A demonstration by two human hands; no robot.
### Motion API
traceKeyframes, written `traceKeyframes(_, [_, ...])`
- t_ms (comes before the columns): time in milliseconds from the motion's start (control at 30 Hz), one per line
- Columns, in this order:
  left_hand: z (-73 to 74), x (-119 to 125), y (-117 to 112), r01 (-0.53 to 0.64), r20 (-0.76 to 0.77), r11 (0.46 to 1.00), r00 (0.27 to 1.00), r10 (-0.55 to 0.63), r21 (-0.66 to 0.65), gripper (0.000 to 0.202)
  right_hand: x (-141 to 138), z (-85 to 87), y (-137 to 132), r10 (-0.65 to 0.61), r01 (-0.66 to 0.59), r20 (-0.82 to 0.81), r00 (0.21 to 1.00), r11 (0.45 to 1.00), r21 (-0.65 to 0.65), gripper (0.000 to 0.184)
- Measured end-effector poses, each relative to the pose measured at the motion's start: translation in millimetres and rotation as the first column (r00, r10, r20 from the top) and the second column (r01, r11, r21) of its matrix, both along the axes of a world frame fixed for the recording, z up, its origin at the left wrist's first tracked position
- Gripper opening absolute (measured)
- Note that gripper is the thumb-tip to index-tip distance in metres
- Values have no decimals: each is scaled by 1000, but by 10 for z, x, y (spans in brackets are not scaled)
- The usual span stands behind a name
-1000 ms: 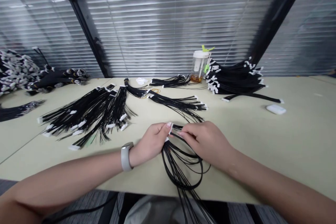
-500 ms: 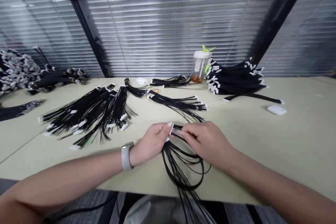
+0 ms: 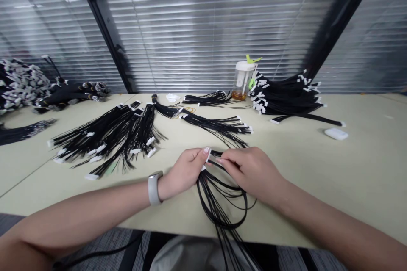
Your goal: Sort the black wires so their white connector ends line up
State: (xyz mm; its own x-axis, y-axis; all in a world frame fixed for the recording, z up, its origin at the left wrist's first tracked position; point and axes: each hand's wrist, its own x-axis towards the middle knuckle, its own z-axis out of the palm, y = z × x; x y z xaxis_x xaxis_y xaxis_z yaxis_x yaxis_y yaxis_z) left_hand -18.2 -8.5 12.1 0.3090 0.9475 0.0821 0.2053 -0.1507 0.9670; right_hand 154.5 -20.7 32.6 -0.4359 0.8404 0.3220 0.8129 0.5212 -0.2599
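Between thumb and fingers, my left hand (image 3: 186, 170) grips a white connector (image 3: 208, 155) at the end of a black wire harness (image 3: 219, 216). A second white connector piece shows just under its fingertips. My right hand (image 3: 254, 169) is closed in a pinch on the black wires, close to the connector's right side. Its fingertips partly hide what lies between them. The harness wires loop below both hands, and their loose ends hang over the table's front edge.
Black wire bundles with white connectors (image 3: 111, 135) fan out on the left of the table (image 3: 359, 169). Another bundle (image 3: 219, 123) lies ahead of my hands. A stacked pile of cables (image 3: 286, 95), a lidded cup (image 3: 242, 80) and a white case (image 3: 336, 134) are at the right.
The whole view has shifted very slightly. Both hands keep nearly the same grip on the harness, with only a tiny movement at the right fingertips.
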Motion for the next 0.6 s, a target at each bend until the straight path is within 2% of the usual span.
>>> traceKeyframes(200, [-10,-2,10,17,8,1000,1000,-17,-6,44,15,1,13,53,-53,47,998,999,8,26])
traceKeyframes(433, [-18,0,15,-6,-19,1000,1000,6,-24,46,14,-23,11,46,-96,204,978,967,237,30])
traceKeyframes(600, [-13,-5,12,-16,-36,1000,999,15,-24,46,13,-20,-6,70,-136,258,964,958,251,28])
